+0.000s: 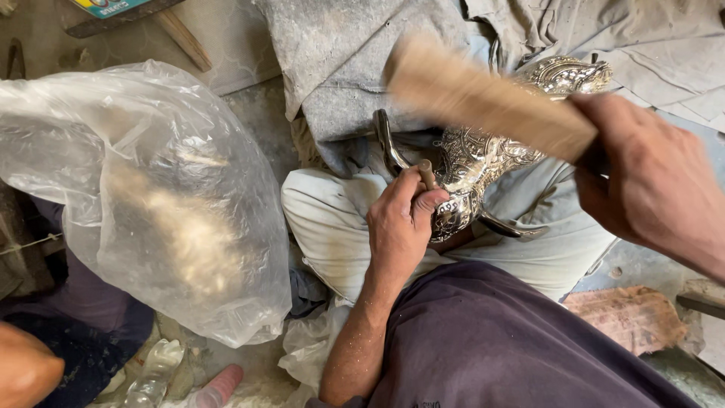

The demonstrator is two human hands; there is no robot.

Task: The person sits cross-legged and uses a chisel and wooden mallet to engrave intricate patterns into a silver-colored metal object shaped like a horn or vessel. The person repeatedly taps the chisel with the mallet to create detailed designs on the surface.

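My left hand [404, 223] clamps the silver vessel [483, 159] steady on my lap; at two o'clock, my right hand [649, 177] grips a blurred wooden block [483, 98] over it.

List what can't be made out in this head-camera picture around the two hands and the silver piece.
- Wooden block in the right hand: motion blur hides its exact shape.
- Small punch in the left hand: its tip is hidden by the fingers.
- Embossed silver vessel: block and hands cover much of it, so its whole form is unclear.
- Plastic bag: cloudy film hides its contents.
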